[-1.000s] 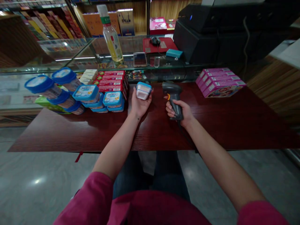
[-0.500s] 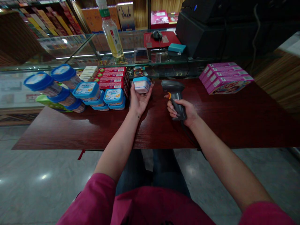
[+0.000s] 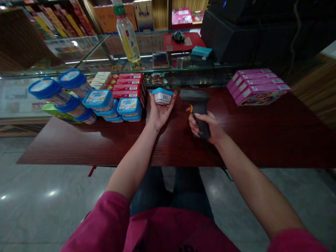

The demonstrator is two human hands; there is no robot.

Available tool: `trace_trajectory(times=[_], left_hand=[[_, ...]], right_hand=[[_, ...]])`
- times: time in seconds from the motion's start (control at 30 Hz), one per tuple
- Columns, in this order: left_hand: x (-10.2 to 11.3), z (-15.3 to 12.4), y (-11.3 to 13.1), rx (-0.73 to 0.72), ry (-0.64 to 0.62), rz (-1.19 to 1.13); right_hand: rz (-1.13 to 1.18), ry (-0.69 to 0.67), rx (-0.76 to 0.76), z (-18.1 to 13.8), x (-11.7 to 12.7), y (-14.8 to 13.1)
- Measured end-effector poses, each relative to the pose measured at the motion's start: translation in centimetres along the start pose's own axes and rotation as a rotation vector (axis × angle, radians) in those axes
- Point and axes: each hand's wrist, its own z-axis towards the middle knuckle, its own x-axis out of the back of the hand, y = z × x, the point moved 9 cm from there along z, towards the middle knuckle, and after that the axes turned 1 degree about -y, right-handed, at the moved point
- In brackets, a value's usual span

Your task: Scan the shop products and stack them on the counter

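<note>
Held in my left hand (image 3: 160, 115) is a small tub (image 3: 162, 96) with a blue lid, its barcode side turned partly to the right. My thumb and fingers close around it from below. My right hand (image 3: 206, 126) grips a dark grey barcode scanner (image 3: 195, 98) by its handle, with a finger near the orange trigger. The scanner's head points left toward the tub, a short gap apart. To the left of my left hand stand stacked blue-lidded square tubs (image 3: 128, 106) of a similar look.
Round blue-lidded tubs (image 3: 72, 82) are stacked at the left, beside red boxes (image 3: 127, 84). Pink boxes (image 3: 258, 87) stand at the right of the brown table (image 3: 173, 150). A drink bottle (image 3: 128, 38) and a mouse (image 3: 178, 36) rest on the glass counter behind.
The tub in my left hand has turned so that its barcode now shows. The scanner has shifted slightly, and its head now looks more level. The whole view has moved a little.
</note>
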Motion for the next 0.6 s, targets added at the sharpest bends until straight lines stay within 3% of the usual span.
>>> trace_trajectory(times=[0.13,0.33,0.5,0.6], left_hand=[[-0.8,-0.3,0.2,0.011,-0.056,0.039],[-0.4,-0.5,0.3,0.008,0.005,0.031],[-1.0,-0.8,1.0,-0.055,-0.028,0.006],[-2.1,-2.2,1.9,-0.153,-0.040,0.121]], right_hand=[[-0.001,-0.020,-0.009,0.0,0.0,0.1],[0.006,-0.008,-0.024,0.0,0.2,0.3],[0.004,0.033,-0.012,0.2,1.0,-0.1],[0.023,0.083,0.003,0.4,2.0,-0.4]])
